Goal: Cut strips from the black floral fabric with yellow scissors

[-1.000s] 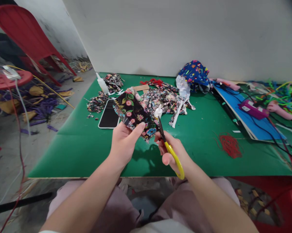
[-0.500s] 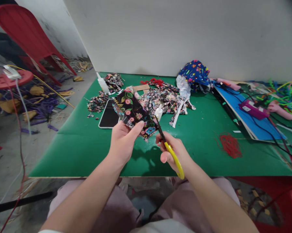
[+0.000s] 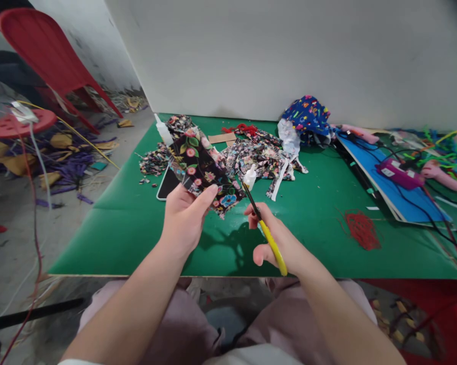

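Note:
My left hand (image 3: 186, 215) pinches a piece of black floral fabric (image 3: 203, 170) between thumb and fingers, holding it up above the green table. My right hand (image 3: 279, 241) holds yellow-handled scissors (image 3: 268, 235), with the thumb stretched out to the side. The dark blades point up and left, and their tips are at the fabric's right edge; whether they touch it I cannot tell. Behind the fabric lie a phone (image 3: 166, 186), partly hidden, and a heap of floral fabric (image 3: 264, 157). A small white bottle (image 3: 250, 176) stands just beyond the scissor tips.
A white glue bottle (image 3: 163, 131) and fabric scraps (image 3: 152, 161) are at the back left of the green table (image 3: 114, 228). To the right are red threads (image 3: 362, 230), a blue folder (image 3: 407, 195), a purple device (image 3: 397, 172) with cables, and a blue patterned cloth (image 3: 306, 116).
My left hand has moved slightly left with the fabric, away from the right hand. The fabric now covers more of the phone. The scissors have hardly moved.

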Demonstrator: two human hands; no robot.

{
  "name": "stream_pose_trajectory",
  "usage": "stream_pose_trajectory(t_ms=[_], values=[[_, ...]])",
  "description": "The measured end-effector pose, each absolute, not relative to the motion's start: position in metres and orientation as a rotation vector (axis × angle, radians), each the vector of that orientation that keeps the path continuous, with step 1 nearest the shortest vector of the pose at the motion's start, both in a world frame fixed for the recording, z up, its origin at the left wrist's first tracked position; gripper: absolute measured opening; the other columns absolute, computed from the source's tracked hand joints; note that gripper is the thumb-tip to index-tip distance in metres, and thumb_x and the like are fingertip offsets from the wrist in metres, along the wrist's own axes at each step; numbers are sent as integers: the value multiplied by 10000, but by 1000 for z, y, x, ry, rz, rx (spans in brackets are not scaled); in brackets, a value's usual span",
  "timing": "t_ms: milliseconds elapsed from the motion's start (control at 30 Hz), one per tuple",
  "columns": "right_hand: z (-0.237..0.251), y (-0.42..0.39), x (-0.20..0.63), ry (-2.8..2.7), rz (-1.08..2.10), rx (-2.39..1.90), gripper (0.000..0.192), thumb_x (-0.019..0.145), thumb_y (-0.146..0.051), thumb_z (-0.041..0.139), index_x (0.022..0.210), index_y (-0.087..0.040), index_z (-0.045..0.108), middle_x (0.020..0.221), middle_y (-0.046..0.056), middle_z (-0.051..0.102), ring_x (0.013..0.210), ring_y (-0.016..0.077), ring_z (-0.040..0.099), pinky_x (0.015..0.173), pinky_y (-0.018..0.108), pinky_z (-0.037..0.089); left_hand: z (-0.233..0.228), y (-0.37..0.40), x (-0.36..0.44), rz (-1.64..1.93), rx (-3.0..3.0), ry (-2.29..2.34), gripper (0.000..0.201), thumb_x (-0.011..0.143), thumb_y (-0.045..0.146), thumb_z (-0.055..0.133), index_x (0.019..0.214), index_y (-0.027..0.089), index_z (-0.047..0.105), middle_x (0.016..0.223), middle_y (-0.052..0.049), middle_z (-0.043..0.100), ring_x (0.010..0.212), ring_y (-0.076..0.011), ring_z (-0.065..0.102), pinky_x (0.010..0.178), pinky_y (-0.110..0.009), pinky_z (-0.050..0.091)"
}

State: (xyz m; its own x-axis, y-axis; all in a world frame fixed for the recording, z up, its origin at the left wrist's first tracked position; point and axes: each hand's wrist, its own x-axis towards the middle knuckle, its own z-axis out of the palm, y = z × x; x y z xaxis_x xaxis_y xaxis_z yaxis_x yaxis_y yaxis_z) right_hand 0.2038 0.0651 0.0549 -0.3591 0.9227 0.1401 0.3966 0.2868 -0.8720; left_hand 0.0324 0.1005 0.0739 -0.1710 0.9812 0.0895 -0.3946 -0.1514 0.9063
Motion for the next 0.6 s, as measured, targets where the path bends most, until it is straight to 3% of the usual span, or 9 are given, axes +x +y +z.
stream_pose_trajectory(t_ms=[167, 300, 600], values=[[54, 65, 203, -1877, 1114, -1170, 852, 483, -868, 448, 1013, -201, 427, 766, -6, 454, 683, 150, 434, 630, 267, 375, 72, 101, 31, 1572, 948, 963, 153, 672, 225, 718, 803, 183, 651, 824, -7, 678, 735, -142, 632, 701, -285, 528], [51, 65, 203, -1893, 1128, -1196, 852, 466, -872, 431, 993, -203, 429, 697, -36, 416, 629, 130, 397, 593, 248, 337, 66, 102, 31, 1562, 981, 979, 123, 679, 238, 720, 741, 174, 637, 746, -2, 657, 683, -137, 615, 644, -268, 514], [51, 66, 203, -1817, 1196, -1214, 809, 474, -853, 444, 952, -200, 447, 600, -74, 350, 545, 92, 301, 502, 217, 266, 62, 101, 33, 1518, 973, 946, 184, 675, 235, 736, 823, 179, 643, 677, 24, 620, 597, -95, 568, 544, -200, 460]])
